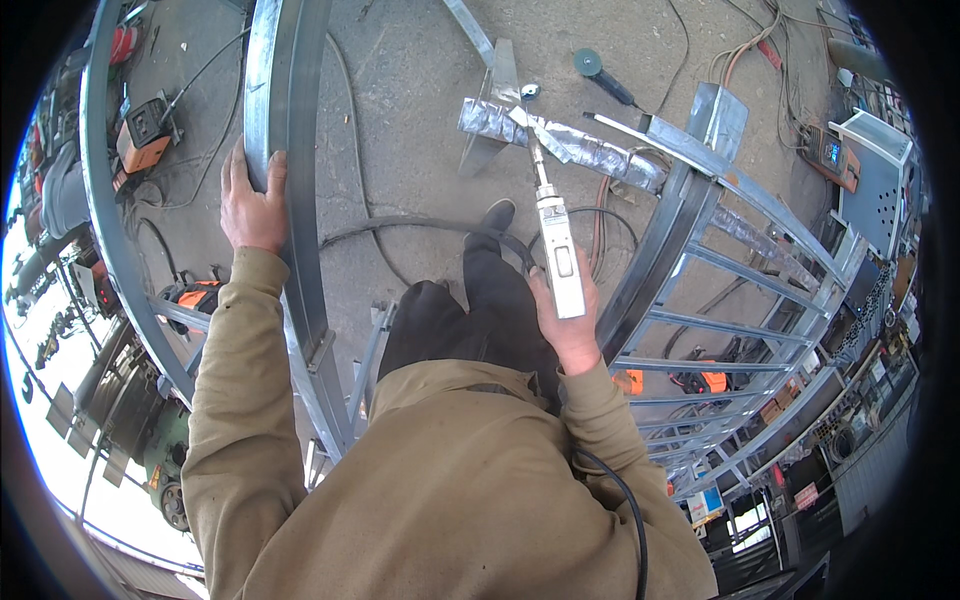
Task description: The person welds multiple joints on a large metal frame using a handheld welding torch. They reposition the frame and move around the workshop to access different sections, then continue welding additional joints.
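My left hand point(254, 208) is wrapped over the edge of a long grey metal beam point(290, 110), thumb on one side and fingers on the other. In my right hand point(570, 325) is a white welding gun point(558, 240) with a boxy body and a narrow metal nozzle. Its nozzle points away from me, and its tip overlaps a foil-wrapped pipe point(610, 158) in the picture; I cannot tell whether they touch. A dark cable point(430, 222) runs across the floor towards the gun.
An angle grinder point(605, 78) lies on the concrete floor point(420, 120). To the right stands a ladder-like metal frame point(740, 262). Orange machines, including a welder point(145, 135) at left and one with a lit display point(832, 155) at right, stand among trailing cables.
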Tool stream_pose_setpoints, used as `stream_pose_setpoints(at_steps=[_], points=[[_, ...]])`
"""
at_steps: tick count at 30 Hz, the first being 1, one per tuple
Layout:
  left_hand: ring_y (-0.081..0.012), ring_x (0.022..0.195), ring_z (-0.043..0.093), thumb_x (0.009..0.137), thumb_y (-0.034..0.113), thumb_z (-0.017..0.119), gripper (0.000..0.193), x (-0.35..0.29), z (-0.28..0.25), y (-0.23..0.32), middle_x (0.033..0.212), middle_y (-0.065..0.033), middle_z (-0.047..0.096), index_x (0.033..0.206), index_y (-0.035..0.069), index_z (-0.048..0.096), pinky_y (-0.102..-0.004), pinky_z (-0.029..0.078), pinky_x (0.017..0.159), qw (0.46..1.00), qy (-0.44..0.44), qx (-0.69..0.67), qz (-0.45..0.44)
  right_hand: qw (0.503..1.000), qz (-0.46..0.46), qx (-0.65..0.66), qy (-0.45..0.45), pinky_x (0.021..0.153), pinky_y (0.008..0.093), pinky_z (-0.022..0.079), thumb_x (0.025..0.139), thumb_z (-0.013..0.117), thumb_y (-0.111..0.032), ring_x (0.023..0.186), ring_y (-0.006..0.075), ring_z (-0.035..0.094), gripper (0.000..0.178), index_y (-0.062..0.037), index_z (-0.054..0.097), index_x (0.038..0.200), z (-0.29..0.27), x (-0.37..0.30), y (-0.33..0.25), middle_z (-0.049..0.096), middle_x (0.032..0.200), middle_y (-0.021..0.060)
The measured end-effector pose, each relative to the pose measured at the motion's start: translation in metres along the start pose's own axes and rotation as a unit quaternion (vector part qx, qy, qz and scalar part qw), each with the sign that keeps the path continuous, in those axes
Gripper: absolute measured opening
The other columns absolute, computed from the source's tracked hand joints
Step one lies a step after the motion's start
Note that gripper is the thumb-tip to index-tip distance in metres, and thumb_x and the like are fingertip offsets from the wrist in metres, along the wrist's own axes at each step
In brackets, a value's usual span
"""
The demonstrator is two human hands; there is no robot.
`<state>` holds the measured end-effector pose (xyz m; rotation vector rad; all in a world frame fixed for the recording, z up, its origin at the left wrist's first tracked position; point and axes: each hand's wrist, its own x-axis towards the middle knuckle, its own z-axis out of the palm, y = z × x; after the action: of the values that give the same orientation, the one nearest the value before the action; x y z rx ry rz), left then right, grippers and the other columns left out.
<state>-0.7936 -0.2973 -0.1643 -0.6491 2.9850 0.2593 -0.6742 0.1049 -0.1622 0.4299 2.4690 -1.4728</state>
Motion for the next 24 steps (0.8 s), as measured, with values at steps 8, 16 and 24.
stream_pose_setpoints(at_steps=[8,16,24], points=[[-0.0381,0.137,0.053,0.097,0.066,0.055,0.081,0.0006,0.0,-0.0002,0.151,-0.0175,0.052,0.152,0.007,0.049,-0.0475,0.046,0.11,1.0,0.004,0.003,0.006,1.0,-0.002,-0.015,0.002,0.076,0.0355,0.054,0.087,0.074,-0.008,0.079,0.0241,0.064,0.04,-0.0016,0.058,0.123,0.0004,-0.0007,0.0016,0.065,0.089,0.0098],[-0.0377,0.138,0.052,0.097,0.068,0.053,0.082,0.0001,-0.0026,0.0026,0.153,-0.0171,0.05,0.154,0.008,0.047,-0.0477,0.045,0.112,1.0,-0.013,0.007,-0.008,1.0,0.001,-0.019,0.005,0.074,0.0365,0.053,0.088,0.073,-0.01,0.078,0.0245,0.064,0.033,-0.0016,0.057,0.116,0.0014,-0.0005,0.0015,0.064,0.088,0.0105],[-0.0376,0.138,0.053,0.098,0.067,0.053,0.081,0.0002,-0.0022,0.0022,0.153,-0.0166,0.05,0.153,0.008,0.047,-0.0472,0.046,0.111,1.0,-0.013,0.002,-0.005,1.0,-0.011,-0.01,0.005,0.076,0.035,0.054,0.088,0.073,-0.008,0.078,0.0231,0.063,0.035,-0.0019,0.058,0.119,0.0013,-0.0006,0.004,0.065,0.089,0.0099]])
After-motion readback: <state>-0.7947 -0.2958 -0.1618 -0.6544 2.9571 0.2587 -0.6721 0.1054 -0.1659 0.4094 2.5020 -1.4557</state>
